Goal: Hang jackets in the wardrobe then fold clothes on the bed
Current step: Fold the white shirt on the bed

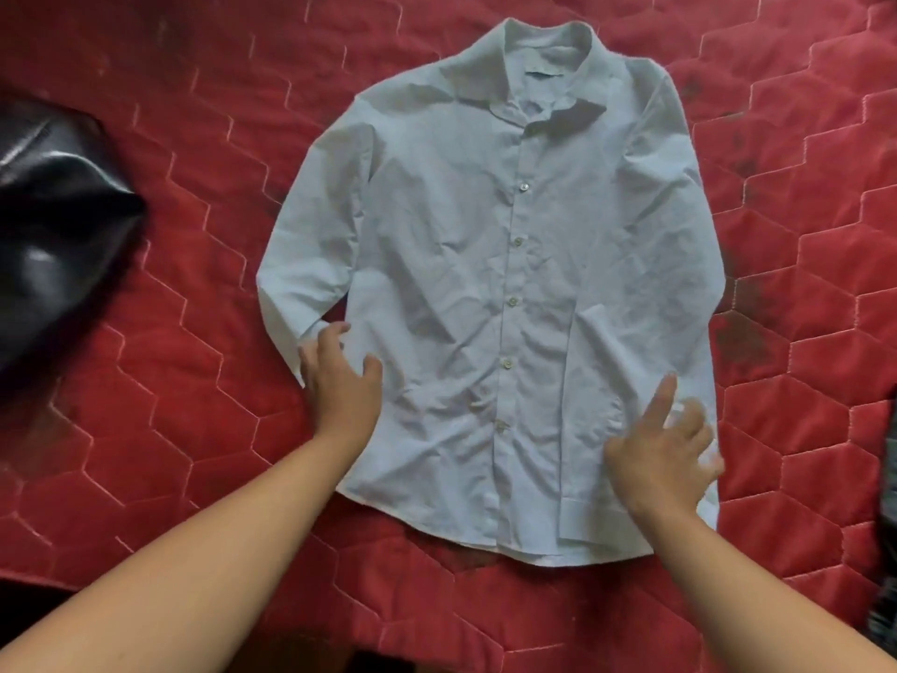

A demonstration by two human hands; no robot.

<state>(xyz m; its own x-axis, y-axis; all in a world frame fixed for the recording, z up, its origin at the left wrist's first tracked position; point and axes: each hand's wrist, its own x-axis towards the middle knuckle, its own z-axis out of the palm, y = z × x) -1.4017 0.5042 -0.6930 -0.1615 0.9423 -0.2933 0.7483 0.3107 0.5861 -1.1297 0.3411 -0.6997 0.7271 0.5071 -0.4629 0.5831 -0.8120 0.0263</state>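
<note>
The folding half of the task is in hand: a pale blue button-up shirt (485, 284) lies spread face up and buttoned on the red quilted bedspread (145, 429), collar away from the person, hem nearest them, and it looks to be at the smoothing stage, with no fold through the body made yet. The left hand (340, 381) is open, fingers spread, at the shirt's lower left edge, its fingertips by the cuff of the near sleeve (310, 235) and its thumb on the body cloth. The right hand (665, 459) is also open and splayed, somewhat blurred, lying flat on the lower right side, where the other sleeve runs down over the body to its cuff (582, 522) just beside the hem. The next move probably calls for pressing out the creases, then bringing the left sleeve and side across the front. A black glossy, leather-like garment (58, 225) lies well apart to the left.
</note>
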